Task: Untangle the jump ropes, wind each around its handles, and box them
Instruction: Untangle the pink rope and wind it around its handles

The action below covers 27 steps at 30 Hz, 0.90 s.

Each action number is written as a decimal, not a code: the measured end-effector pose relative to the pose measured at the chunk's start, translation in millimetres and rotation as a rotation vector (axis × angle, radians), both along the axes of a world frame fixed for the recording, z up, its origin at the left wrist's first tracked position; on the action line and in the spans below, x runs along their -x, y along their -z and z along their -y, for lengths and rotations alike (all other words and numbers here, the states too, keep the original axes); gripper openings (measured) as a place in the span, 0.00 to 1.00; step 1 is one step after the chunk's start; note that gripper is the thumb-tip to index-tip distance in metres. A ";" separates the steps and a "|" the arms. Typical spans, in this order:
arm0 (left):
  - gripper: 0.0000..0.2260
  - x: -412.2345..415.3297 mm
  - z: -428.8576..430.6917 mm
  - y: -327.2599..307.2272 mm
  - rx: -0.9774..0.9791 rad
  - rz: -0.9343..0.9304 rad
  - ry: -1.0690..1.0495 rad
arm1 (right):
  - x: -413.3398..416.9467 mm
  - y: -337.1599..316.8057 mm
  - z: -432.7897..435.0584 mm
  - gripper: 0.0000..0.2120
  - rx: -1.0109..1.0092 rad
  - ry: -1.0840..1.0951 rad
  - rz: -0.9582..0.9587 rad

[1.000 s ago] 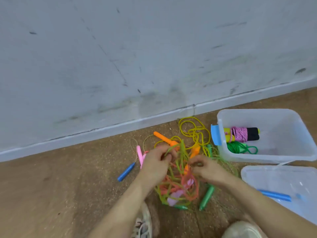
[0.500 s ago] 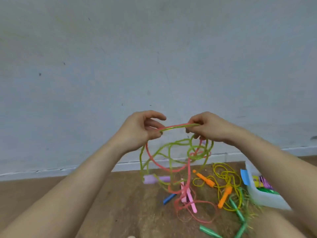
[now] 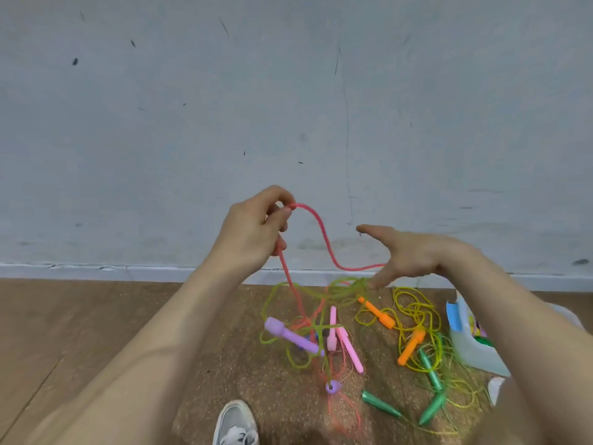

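Observation:
My left hand [image 3: 256,232] is raised in front of the wall and pinches a coral-red rope [image 3: 324,239] that loops across to my right hand [image 3: 414,255]. The right hand is spread, fingers straight, with the red rope and a yellow-green rope [image 3: 340,285] draped over its fingers. Below hang two lilac handles [image 3: 290,335] and pink handles [image 3: 348,345] in the tangle. On the floor lie orange handles [image 3: 409,345] with a yellow rope [image 3: 414,306] and green handles [image 3: 430,367]. The clear plastic box [image 3: 475,351] at the right holds wound ropes, mostly hidden by my right arm.
A grey wall with a white skirting board [image 3: 128,271] stands close ahead. The floor is brown wood and cork [image 3: 244,361]. My shoe [image 3: 236,422] shows at the bottom middle. A small white object [image 3: 495,388] lies near the box.
Both hands lifted the tangle off the floor. The left hand then rose higher with the red rope, while the right hand dropped, moved right and spread its fingers, no longer pinching.

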<state>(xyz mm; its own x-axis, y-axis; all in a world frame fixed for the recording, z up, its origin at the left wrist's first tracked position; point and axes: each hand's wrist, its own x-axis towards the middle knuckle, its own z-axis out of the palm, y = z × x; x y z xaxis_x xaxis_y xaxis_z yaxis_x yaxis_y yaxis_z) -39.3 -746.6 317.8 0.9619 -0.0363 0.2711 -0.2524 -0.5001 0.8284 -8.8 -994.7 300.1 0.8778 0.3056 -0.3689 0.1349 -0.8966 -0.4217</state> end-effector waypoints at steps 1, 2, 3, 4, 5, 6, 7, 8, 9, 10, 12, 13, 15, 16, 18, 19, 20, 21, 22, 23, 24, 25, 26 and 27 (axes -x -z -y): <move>0.07 3.2 1.5 -7.1 0.045 0.009 0.035 | 4.3 -2.7 -7.5 0.52 -0.045 -0.074 -0.018; 0.07 6.4 3.8 -12.9 0.085 0.018 0.067 | 8.3 -3.5 -18.4 0.54 -0.145 -0.124 -0.019; 0.07 8.8 7.0 -17.6 0.138 0.034 0.083 | 11.5 0.0 -34.0 0.52 -0.263 -0.155 -0.032; 0.07 9.7 10.1 -21.6 0.210 0.056 0.082 | 15.4 8.0 -51.2 0.47 -0.396 -0.172 -0.064; 0.07 8.9 12.0 -25.8 0.299 0.080 0.070 | 18.2 21.2 -68.5 0.39 -0.523 -0.160 -0.118; 0.06 7.0 12.2 -29.6 0.392 0.104 0.045 | 22.7 35.8 -83.0 0.27 -0.605 -0.150 -0.171; 0.06 3.9 9.9 -32.6 0.480 0.125 0.003 | 28.3 49.1 -93.5 0.15 -0.613 -0.154 -0.203; 0.05 0.8 5.4 -34.6 0.565 0.136 -0.052 | 32.6 61.0 -98.0 0.06 -0.527 -0.192 -0.192; 0.04 -2.3 -0.7 -34.7 0.651 0.137 -0.104 | 35.5 69.8 -98.2 0.05 -0.417 -0.253 -0.147; 0.04 -5.7 -6.6 -33.8 0.740 0.125 -0.145 | 35.2 74.5 -96.2 0.09 -0.340 -0.307 -0.102; 0.07 -13.2 -15.5 -26.3 0.898 0.033 -0.175 | 31.1 64.3 -91.7 0.14 -0.398 -0.270 -0.095; 0.10 -15.3 -16.8 -21.5 0.942 -0.052 -0.146 | 27.2 51.7 -89.7 0.15 -0.530 -0.164 -0.116; 0.25 -13.5 -12.9 -9.7 0.927 -0.271 -0.012 | 17.6 20.1 -83.8 0.15 -0.917 0.127 -0.155; 0.33 -9.6 -7.6 -1.9 0.880 -0.383 0.097 | 12.3 4.1 -79.0 0.15 -1.111 0.263 -0.158; 0.36 7.7 13.0 17.4 0.610 -0.552 0.342 | 4.1 -19.2 -69.7 0.14 -1.375 0.425 -0.140; 0.31 16.5 24.8 29.0 0.371 -0.581 0.455 | 3.2 -28.2 -66.3 0.14 -1.442 0.459 -0.136; 0.23 21.9 34.2 40.9 0.105 -0.566 0.548 | 2.5 -33.7 -63.4 0.14 -1.489 0.494 -0.131; 0.14 23.9 40.2 49.6 -0.127 -0.479 0.579 | 0.6 -36.1 -60.2 0.14 -1.542 0.547 -0.121; 0.07 24.5 43.0 50.9 -0.258 -0.389 0.555 | -1.6 -36.5 -56.4 0.14 -1.613 0.622 -0.108; 0.05 22.6 42.2 47.8 -0.274 -0.341 0.511 | -3.5 -35.3 -51.6 0.14 -1.705 0.692 -0.109; 0.07 22.0 39.8 39.0 -0.163 -0.348 0.461 | -5.1 -31.6 -46.6 0.15 -1.783 0.730 -0.135; 0.08 21.9 37.9 27.4 0.030 -0.377 0.404 | -5.6 -27.3 -43.4 0.16 -1.795 0.719 -0.183; 0.08 21.5 36.2 13.9 0.223 -0.357 0.325 | -2.7 -22.1 -42.4 0.20 -1.726 0.626 -0.267; 0.07 19.2 34.2 2.6 0.373 -0.282 0.236 | 4.5 -15.3 -44.9 0.25 -1.555 0.458 -0.362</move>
